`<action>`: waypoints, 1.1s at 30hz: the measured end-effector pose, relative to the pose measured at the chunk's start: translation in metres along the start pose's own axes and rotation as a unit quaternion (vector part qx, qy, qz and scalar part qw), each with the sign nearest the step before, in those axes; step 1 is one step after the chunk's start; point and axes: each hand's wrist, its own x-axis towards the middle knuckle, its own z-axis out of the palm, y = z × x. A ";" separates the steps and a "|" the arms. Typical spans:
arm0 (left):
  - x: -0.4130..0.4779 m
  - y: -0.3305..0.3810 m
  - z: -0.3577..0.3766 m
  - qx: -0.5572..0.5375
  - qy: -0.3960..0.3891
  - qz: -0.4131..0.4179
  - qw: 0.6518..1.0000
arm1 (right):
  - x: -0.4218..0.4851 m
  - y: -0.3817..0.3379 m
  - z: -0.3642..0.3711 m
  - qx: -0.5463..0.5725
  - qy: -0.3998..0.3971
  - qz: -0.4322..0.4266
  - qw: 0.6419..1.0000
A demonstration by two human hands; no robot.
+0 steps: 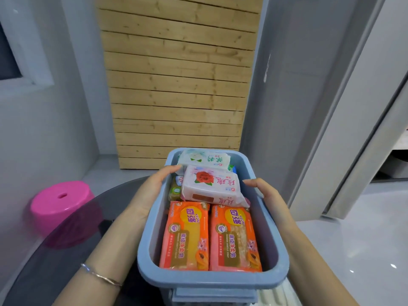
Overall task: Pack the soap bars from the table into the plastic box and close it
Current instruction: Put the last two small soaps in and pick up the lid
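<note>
The blue plastic box [212, 281] sits open in front of me, over the dark round table, with no lid on it. Inside, two orange soap packs [185, 235] [235, 239] lie side by side at the near end. A white pack with a red rose [212, 186] lies tilted on top behind them. Beyond it is a white-and-green pack [204, 160], and a green pack [175, 191] shows beneath. My left hand [152, 188] grips the left rim, fingertips touching the rose pack. My right hand [265, 191] presses against the outside of the right wall.
The dark glass table [66, 261] lies under the box. A pink plastic stool [59, 202] stands on the floor at the left. A wooden slat panel [176, 85] leans against the wall ahead. A sliding door frame [353, 151] is at the right.
</note>
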 end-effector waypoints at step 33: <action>-0.006 0.024 -0.123 0.621 0.080 0.123 0.770 | 0.062 0.028 0.097 -0.685 -0.061 -0.287 0.667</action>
